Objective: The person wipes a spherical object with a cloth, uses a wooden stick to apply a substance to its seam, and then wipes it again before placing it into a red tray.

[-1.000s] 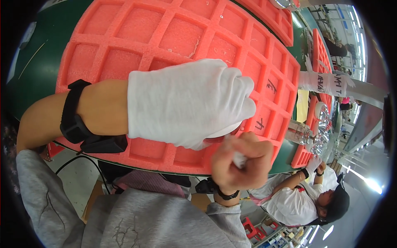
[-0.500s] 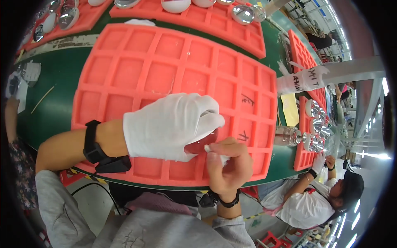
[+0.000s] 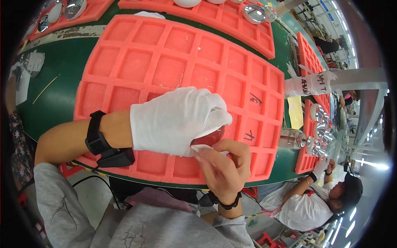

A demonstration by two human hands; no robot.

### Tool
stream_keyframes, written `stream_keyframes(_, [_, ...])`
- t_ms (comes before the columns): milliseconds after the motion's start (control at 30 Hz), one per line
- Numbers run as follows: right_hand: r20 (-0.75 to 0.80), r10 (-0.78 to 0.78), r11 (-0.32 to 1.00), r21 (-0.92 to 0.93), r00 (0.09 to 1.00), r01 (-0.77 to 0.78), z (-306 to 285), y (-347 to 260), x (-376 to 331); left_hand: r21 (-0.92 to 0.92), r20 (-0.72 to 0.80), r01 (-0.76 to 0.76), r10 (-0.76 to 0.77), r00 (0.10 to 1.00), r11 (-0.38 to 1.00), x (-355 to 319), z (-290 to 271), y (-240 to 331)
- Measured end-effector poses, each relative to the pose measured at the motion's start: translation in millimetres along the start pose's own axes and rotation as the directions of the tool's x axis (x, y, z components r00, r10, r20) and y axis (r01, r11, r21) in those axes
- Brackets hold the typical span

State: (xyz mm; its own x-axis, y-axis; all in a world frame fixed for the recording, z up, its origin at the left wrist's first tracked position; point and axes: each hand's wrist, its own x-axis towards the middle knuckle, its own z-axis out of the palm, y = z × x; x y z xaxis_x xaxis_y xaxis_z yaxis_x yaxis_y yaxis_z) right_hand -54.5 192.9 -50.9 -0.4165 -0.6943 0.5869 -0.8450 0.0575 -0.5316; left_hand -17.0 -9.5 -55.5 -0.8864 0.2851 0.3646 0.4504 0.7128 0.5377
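Since a moment ago the view has settled: the gloved left hand (image 3: 178, 122) cups a shiny part (image 3: 209, 138) over the tray (image 3: 165, 62); right hand (image 3: 223, 165) pinches, seemingly, a white wipe (image 3: 202, 148) against it.

A green tabletop (image 3: 58, 95) curves across the view, with pale grey floor (image 3: 89, 194) showing below its near edge. A seated co-worker (image 3: 308, 206) in a white shirt and dark cap works at the tabletop's right end. Bright overhead lighting (image 3: 364, 163) and grey structural posts (image 3: 359, 74) occupy the right side.
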Motion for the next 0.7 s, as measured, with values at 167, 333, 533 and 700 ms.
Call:
stream_keyframes(167, [0.000,0.129,0.991,0.025,0.992,-0.129,5,-2,-1,0.035,0.036,0.058,-0.060,0.998,0.998,-2,1,3])
stream_keyframes(333, [-0.010,0.285,0.936,0.218,0.959,-0.276,6,-3,0,0.012,-0.020,0.102,-0.102,0.995,0.995,-3,6,8])
stream_keyframes(533, [-0.159,0.433,0.875,0.309,0.887,-0.372,7,-2,3,0.014,-0.001,0.102,-0.102,0.995,0.995,-4,5,8])
stream_keyframes(700, [-0.054,0.384,0.898,0.254,0.922,-0.360,0,-4,4,0.064,0.038,0.101,-0.104,0.994,0.993,-3,5,11])
